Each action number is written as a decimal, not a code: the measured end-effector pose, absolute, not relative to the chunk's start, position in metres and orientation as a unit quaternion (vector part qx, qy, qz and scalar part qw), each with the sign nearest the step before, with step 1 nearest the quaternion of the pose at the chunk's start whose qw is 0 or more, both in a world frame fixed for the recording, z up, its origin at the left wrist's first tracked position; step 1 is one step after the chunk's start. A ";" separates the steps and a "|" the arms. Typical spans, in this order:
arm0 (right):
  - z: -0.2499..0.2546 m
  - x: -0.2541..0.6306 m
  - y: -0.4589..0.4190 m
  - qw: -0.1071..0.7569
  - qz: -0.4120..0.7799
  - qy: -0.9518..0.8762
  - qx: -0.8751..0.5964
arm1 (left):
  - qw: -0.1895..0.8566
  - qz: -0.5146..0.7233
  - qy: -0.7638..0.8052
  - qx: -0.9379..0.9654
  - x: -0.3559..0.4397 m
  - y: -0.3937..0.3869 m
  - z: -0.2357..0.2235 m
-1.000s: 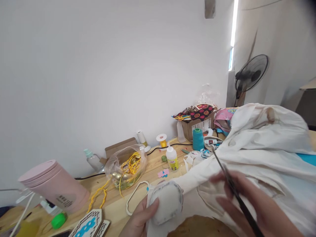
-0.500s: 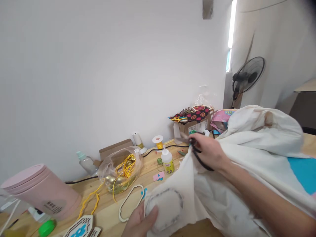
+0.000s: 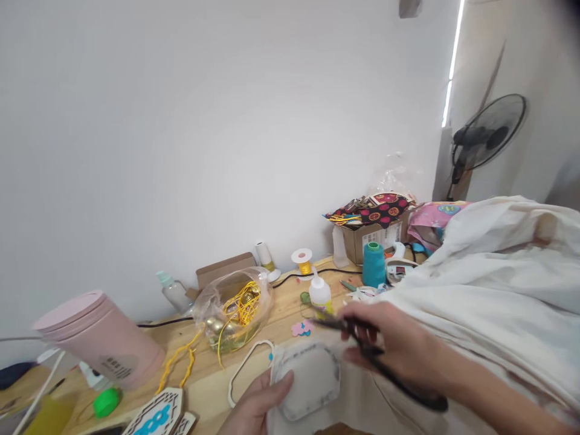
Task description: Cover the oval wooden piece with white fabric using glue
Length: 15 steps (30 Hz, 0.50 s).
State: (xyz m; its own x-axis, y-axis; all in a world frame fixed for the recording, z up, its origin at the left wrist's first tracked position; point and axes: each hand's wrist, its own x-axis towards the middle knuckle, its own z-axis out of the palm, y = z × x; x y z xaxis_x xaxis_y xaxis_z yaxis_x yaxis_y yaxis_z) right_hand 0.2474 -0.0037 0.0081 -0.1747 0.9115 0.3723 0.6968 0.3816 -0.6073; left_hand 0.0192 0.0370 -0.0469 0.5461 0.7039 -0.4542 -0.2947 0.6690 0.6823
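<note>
My left hand (image 3: 256,408) grips a rounded frame wrapped in white cloth (image 3: 310,380) at the table's near edge, thumb on top. My right hand (image 3: 394,344) is closed on black scissors (image 3: 362,341), blades pointing left just above the frame's right side. The big white cloth (image 3: 489,284) runs from the frame up to the right over the table.
An empty wooden frame outline (image 3: 244,371) lies left of the wrapped one. Behind stand a glue bottle (image 3: 321,294), teal thread cone (image 3: 374,264), bag of gold beads and yellow cord (image 3: 233,308), pink container (image 3: 97,338), cardboard box (image 3: 374,232) and a fan (image 3: 487,133).
My right hand with the scissors went out to the back of the table by the box, then came back down near the wrapped frame. My left hand stayed on the frame.
</note>
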 end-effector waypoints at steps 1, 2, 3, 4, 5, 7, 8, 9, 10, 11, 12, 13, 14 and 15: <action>0.004 0.238 -0.006 0.348 0.166 -0.754 -0.532 | 0.837 0.306 0.354 0.283 0.020 0.037 -0.046; -0.002 0.230 -0.007 0.342 0.183 -0.745 -0.542 | 0.839 0.313 0.339 0.288 0.021 0.037 -0.046; -0.008 0.223 -0.008 0.340 0.202 -0.734 -0.552 | 0.840 0.319 0.329 0.291 0.022 0.037 -0.045; -0.014 0.218 -0.007 0.346 0.221 -0.719 -0.561 | 0.840 0.324 0.322 0.292 0.023 0.036 -0.045; -0.020 0.214 -0.006 0.356 0.241 -0.703 -0.567 | 0.841 0.326 0.318 0.292 0.023 0.035 -0.045; -0.028 0.210 -0.004 0.386 0.283 -0.676 -0.560 | 0.839 0.334 0.318 0.289 0.023 0.033 -0.044; -0.030 0.209 -0.003 0.401 0.304 -0.663 -0.554 | 0.837 0.341 0.320 0.285 0.023 0.032 -0.044; -0.032 0.208 -0.002 0.413 0.324 -0.651 -0.548 | 0.835 0.347 0.323 0.278 0.022 0.031 -0.044; -0.033 0.207 -0.001 0.421 0.345 -0.640 -0.543 | 0.837 0.349 0.325 0.268 0.021 0.031 -0.044; -0.034 0.207 -0.001 0.424 0.364 -0.629 -0.541 | 0.842 0.350 0.322 0.255 0.020 0.030 -0.044; -0.035 0.207 0.000 0.422 0.386 -0.621 -0.537 | 0.850 0.348 0.313 0.243 0.018 0.030 -0.044; -0.036 0.207 0.000 0.420 0.405 -0.613 -0.532 | 0.859 0.342 0.302 0.232 0.016 0.030 -0.044; -0.037 0.208 0.001 0.424 0.424 -0.603 -0.527 | 0.865 0.338 0.294 0.224 0.014 0.031 -0.044; -0.037 0.209 0.001 0.433 0.440 -0.588 -0.522 | 0.868 0.336 0.292 0.220 0.012 0.031 -0.044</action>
State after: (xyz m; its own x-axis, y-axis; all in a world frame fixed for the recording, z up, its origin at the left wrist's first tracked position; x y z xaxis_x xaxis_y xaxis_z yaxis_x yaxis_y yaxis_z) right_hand 0.2086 0.0011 -0.0374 -0.0792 0.9956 0.0498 0.2321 0.0670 -0.9704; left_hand 0.0116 0.0310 -0.0444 0.6034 0.7121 -0.3588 -0.4557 0.6772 0.5777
